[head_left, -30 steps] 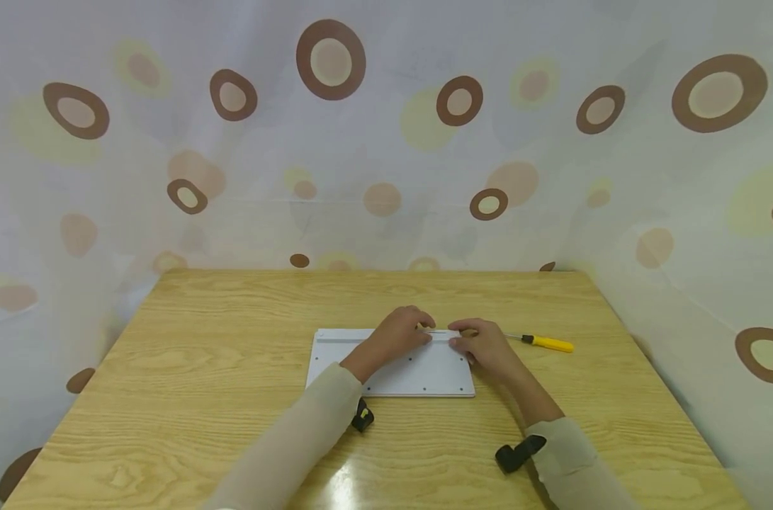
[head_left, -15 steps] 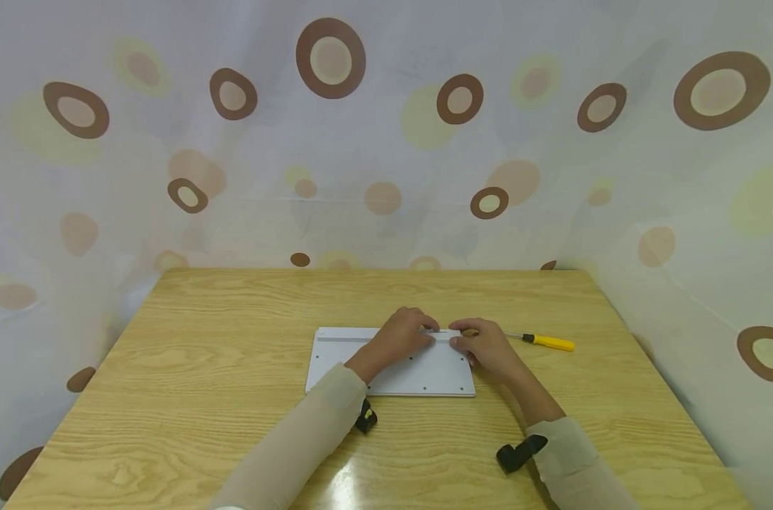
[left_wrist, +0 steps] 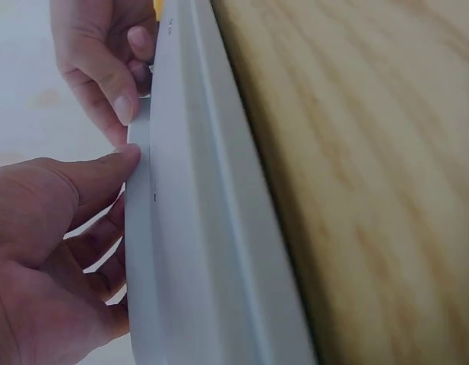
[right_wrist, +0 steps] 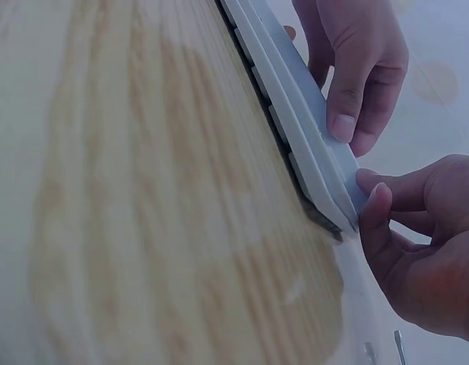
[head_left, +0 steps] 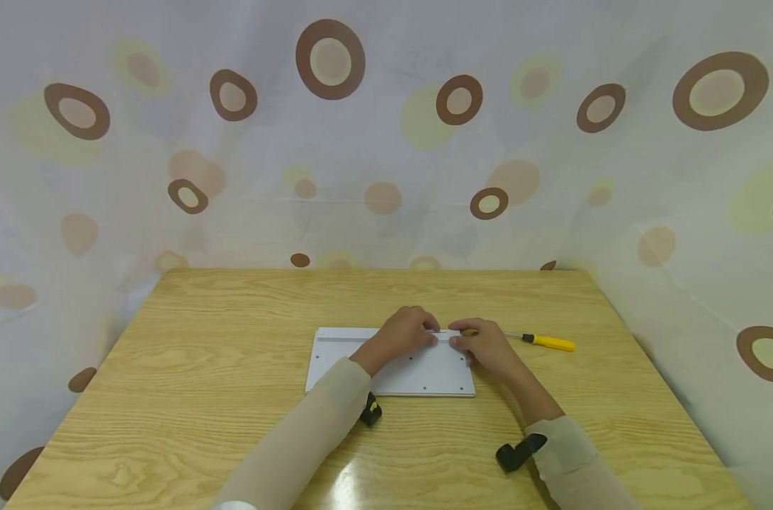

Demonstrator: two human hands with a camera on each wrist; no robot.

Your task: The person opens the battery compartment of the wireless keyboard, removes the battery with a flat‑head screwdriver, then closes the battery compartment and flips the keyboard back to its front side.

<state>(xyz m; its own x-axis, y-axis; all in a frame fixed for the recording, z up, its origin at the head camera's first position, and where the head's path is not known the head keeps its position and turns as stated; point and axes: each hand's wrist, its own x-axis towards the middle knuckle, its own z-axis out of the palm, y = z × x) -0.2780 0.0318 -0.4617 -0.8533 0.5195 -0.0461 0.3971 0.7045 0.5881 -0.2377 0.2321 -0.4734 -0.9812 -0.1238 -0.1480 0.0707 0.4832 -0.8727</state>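
Note:
A white keyboard [head_left: 341, 361] lies face down on the table, its back with several small dark screw points turned up. Keys [right_wrist: 276, 122] show under its edge in the right wrist view. Along the far side runs a raised ridge [left_wrist: 143, 251]. My left hand [head_left: 400, 338] pinches this ridge right of its middle, thumb on the near face and fingers behind. At the right end, my right hand [head_left: 487, 348] pinches the ridge's corner between thumb and fingers. The two hands are close together but apart.
A screwdriver [head_left: 550, 343] with a yellow handle lies right of the keyboard, its shaft pointing toward my right hand. The wooden table [head_left: 220, 319] is bounded by a patterned cloth [head_left: 386, 142] at the back and sides.
My left hand and forearm have shifted slightly to the right along the ridge. My right hand, the keyboard and the screwdriver stay where they were.

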